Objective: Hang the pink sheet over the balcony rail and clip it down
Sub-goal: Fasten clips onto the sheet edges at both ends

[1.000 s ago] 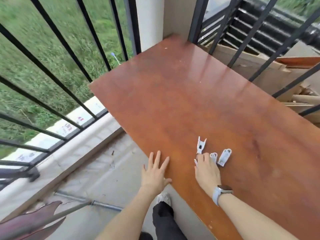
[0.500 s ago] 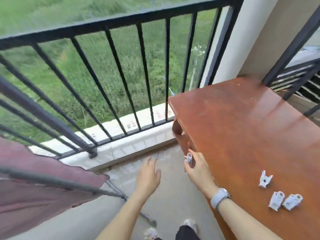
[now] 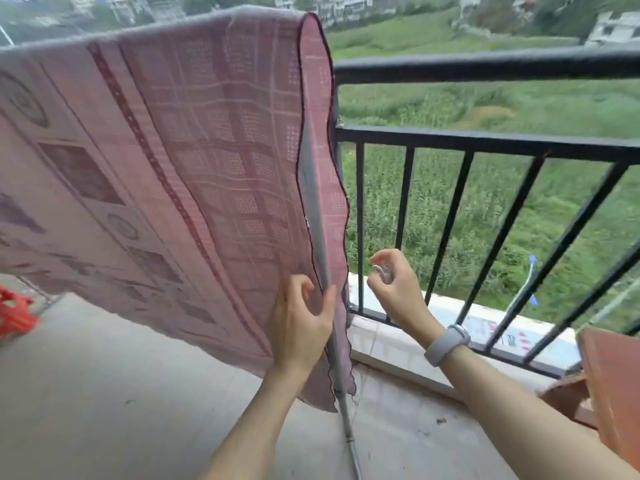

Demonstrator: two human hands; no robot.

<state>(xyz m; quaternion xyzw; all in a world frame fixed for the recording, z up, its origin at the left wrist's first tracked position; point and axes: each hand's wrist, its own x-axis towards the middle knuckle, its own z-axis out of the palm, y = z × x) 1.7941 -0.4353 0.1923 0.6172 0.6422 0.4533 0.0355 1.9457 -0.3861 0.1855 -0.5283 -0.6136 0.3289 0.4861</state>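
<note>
A pink patterned sheet hangs draped over a high bar at the left, reaching down toward the floor. Its right edge runs along a grey metal pole. My left hand pinches that edge of the sheet against the pole. My right hand hovers just right of the pole, fingers closed on a small white clip. The black balcony rail runs across the right half, with vertical bars beneath it.
A brown wooden table sits at the lower right corner against the railing. A red plastic object lies on the floor at the far left. The concrete floor stretches below the sheet. Green fields lie beyond the bars.
My view swung left from the table to the hanging sheet. My right hand picked up a clip from the table and carried it over. My left hand took hold of the sheet's edge.
</note>
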